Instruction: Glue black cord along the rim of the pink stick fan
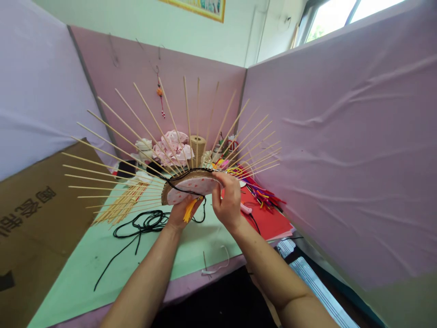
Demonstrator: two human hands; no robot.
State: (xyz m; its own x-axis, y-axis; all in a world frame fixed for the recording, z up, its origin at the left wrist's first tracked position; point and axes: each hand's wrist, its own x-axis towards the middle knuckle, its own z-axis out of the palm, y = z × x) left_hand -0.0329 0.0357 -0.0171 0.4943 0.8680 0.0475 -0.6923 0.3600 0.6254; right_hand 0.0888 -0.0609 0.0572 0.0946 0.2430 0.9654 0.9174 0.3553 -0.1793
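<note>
A round cardboard disc (196, 186), its face covered in white fabric with pink dots, is held up above the table, tilted. Thin bamboo sticks (146, 107) fan out from its edge. From below, my left hand (179, 215) grips the disc, its fingers partly hidden behind it; a yellow tassel (190, 210) hangs beside them. Black cord (186, 175) runs along the rim at the stick bases and across the face. My right hand (228, 198) is closed at the right rim, thumb and forefinger pinching where the cord runs. More cord (150, 223) lies coiled on the table.
Bamboo sticks (121, 202) lie in a pile at left, near a large cardboard box (41, 218). Pink fabric (175, 148) and a brown roll (197, 148) stand at the back. Red sheets (269, 223), coloured pipe cleaners (264, 193) and a pink-handled tool (246, 208) lie right.
</note>
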